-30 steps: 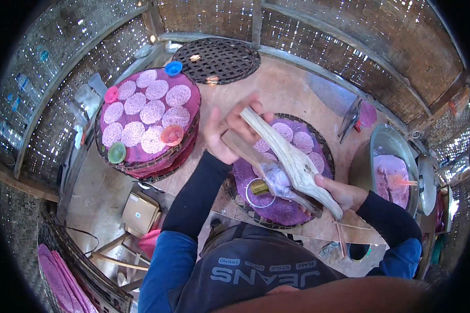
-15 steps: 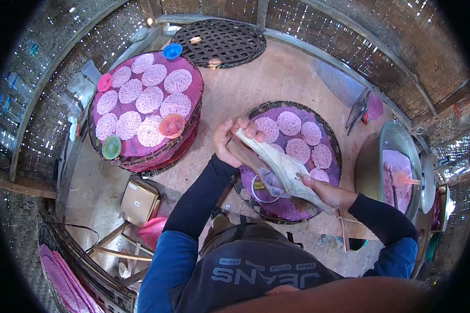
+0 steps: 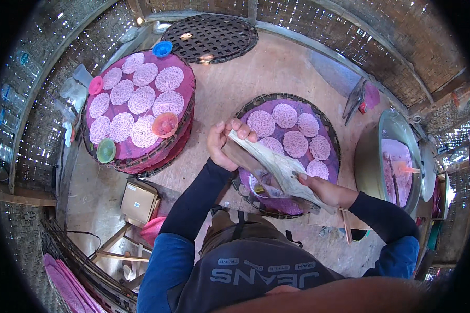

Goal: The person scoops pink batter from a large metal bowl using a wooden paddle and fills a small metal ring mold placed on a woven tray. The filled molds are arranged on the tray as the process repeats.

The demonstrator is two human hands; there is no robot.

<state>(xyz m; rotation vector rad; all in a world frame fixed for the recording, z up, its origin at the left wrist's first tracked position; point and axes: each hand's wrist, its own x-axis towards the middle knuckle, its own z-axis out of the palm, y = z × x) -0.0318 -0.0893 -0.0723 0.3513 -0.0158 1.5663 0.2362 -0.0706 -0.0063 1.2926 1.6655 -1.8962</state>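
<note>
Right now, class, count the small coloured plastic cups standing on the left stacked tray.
4: a blue cup at the top rim, a pink cup upper left, a green cup lower left, an orange cup at right.

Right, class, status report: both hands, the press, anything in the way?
Left hand and right hand both grip wooden press. Press over tray of lacy rounds. Nothing in the way.

Magenta cloth [image 3: 141,151] with pale pink lacy discs [image 3: 141,99] upper left; purple cloth [image 3: 292,203] with pink discs centre; pale grey-brown wooden press [image 3: 284,169]; dark lattice tray [image 3: 210,30] at top; silver basin [image 3: 373,161] right.
</note>
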